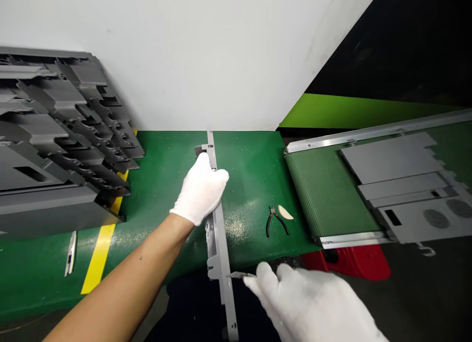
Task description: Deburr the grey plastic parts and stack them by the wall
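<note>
A long grey plastic panel (220, 234) stands on edge, its near end reaching past the front of the green table. My left hand (202, 189), in a white glove, is closed around the panel's upper middle. In my gloved right hand (302, 298) is a small knife (241, 274) with a thin blade. Its tip meets or nearly meets the panel's right edge, near the table's front. The fingers of my right hand are curled, and the knife's handle is hidden inside them.
Black-handled cutting pliers (275, 221) and a pale half-round piece (285, 213) lie on the green table (250, 160). Stacked grey panels (66, 121) stand at left, near another knife-like tool (71, 253). At right, a conveyor belt (328, 194) carries more grey parts (405, 180); a red stool (361, 263) sits below.
</note>
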A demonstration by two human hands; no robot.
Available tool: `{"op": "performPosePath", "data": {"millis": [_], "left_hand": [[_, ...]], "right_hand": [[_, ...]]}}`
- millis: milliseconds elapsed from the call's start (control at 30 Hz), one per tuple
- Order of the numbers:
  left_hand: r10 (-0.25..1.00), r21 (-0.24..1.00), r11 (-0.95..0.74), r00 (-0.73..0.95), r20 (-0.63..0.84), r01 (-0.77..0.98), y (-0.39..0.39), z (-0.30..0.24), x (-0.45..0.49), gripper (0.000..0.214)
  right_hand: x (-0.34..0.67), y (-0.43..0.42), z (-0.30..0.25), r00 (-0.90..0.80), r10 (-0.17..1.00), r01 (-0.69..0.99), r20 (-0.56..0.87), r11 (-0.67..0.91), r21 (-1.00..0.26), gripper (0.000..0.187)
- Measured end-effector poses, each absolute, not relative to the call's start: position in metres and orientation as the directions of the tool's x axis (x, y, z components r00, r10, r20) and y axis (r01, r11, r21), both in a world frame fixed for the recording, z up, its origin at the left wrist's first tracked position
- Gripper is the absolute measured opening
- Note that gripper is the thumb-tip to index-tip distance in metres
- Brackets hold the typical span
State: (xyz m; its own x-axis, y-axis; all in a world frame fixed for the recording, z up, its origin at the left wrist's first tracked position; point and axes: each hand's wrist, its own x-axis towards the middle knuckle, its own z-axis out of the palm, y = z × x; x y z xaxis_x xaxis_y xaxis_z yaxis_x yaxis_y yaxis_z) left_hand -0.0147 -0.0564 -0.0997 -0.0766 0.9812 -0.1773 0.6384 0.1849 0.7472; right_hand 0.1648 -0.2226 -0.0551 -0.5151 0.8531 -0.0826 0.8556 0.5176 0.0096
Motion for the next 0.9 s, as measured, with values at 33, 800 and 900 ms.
{"op": "performPosePath", "data": {"millis": [33, 800, 900], "left_hand": [[0.980, 0.744, 0.188, -0.078, -0.180, 0.641, -0.0563, -0.0998, -0.0144, 0.022], [0.977, 0.723, 0.202, -0.084, -0.196, 0.661, -0.0551, -0.0987, -0.0107, 0.019], [0.976, 0.717, 0.207, -0.088, -0.200, 0.665, -0.0552, -0.0969, -0.0101, 0.018]], "right_hand": [[0.1649, -0.2233, -0.0544, -0.515, 0.852, 0.855, -0.091, 0.518, 0.011, 0.029], [0.1670, -0.2282, -0.0524, -0.533, 0.845, 0.844, -0.052, 0.535, 0.030, 0.037], [0.1680, -0.2288, -0.0555, -0.517, 0.854, 0.854, -0.056, 0.519, 0.027, 0.036]]}}
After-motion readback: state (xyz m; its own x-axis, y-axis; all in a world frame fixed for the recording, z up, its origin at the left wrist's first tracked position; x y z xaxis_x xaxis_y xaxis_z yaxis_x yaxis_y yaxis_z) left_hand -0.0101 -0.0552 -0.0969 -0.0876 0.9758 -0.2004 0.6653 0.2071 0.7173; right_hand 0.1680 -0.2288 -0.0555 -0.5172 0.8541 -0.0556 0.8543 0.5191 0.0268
